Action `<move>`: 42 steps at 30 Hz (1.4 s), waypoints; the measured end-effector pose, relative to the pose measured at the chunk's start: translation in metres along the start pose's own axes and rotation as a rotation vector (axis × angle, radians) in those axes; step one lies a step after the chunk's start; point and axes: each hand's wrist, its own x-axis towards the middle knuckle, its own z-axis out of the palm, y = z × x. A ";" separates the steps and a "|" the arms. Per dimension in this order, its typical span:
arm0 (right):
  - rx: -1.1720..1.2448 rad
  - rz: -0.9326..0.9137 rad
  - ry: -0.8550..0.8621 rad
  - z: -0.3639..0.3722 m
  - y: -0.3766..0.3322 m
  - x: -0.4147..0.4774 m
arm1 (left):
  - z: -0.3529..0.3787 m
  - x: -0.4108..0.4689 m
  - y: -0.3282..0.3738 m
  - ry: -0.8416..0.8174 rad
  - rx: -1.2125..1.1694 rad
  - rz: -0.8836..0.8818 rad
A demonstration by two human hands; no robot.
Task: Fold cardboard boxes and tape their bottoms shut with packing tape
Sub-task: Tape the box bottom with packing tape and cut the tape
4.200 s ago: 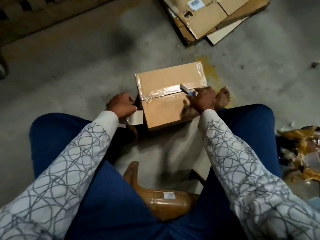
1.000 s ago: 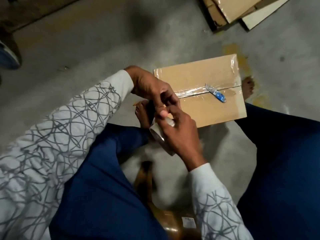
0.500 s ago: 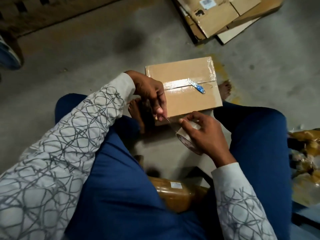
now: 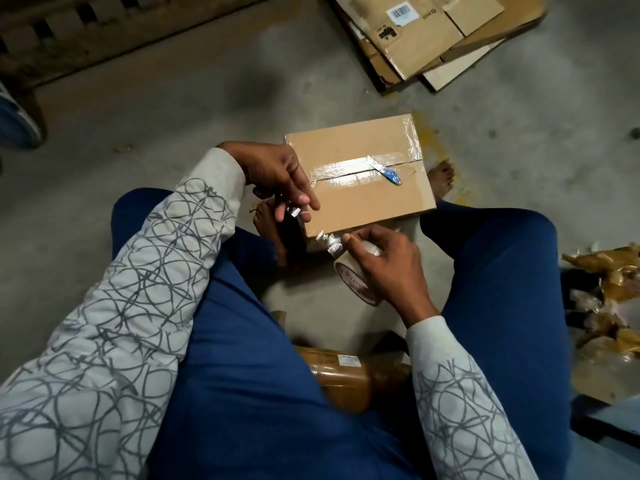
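Apparently sealed cardboard box (image 4: 363, 188) (cutter (image 4: 387, 171) on top)

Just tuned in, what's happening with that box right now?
A seated person is taping a cardboard box on the floor between their legs. Its centre seam already carries a strip of clear tape, and a small blue cutter lies on top of it. The right hand holds the tape roll, with a crumpled loose end of tape at the box's near edge. The left hand pinches a small scrap of tape beside the box's near left corner. More flattened boxes lie farther off.
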 end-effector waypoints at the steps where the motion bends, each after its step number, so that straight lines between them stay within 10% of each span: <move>1: 0.006 0.007 0.001 0.001 -0.001 0.002 | -0.004 0.000 0.000 0.001 0.004 0.012; 22: 0.209 0.338 0.007 0.109 -0.077 0.134 | -0.126 0.100 -0.051 0.685 0.269 -0.065; 34: 0.152 0.430 -0.003 0.119 -0.077 0.169 | -0.142 0.145 -0.093 0.782 0.337 0.092; 42: 0.104 0.426 -0.018 0.124 -0.081 0.161 | -0.117 0.147 -0.084 1.021 0.371 -0.117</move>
